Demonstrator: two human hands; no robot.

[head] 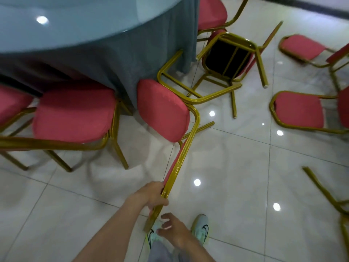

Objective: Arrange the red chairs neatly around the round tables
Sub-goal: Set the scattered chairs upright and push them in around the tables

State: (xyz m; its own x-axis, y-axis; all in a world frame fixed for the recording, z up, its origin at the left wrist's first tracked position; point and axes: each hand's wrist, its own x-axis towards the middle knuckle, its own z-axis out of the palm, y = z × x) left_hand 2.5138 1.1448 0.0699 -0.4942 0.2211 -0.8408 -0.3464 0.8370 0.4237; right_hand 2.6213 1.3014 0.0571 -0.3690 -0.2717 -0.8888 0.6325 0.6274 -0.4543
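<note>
Red chair [162,108] in left hand [154,195], swoosh shoes [201,228] below.

No words or numbers can be read here. There is only one sign — a dark curved swoosh mark [206,228], like a shoe brand's logo, on the side of each pale green shoe. It shows clearly on the right shoe [200,224]. On the left shoe [154,236] only part of it can be seen.
</note>
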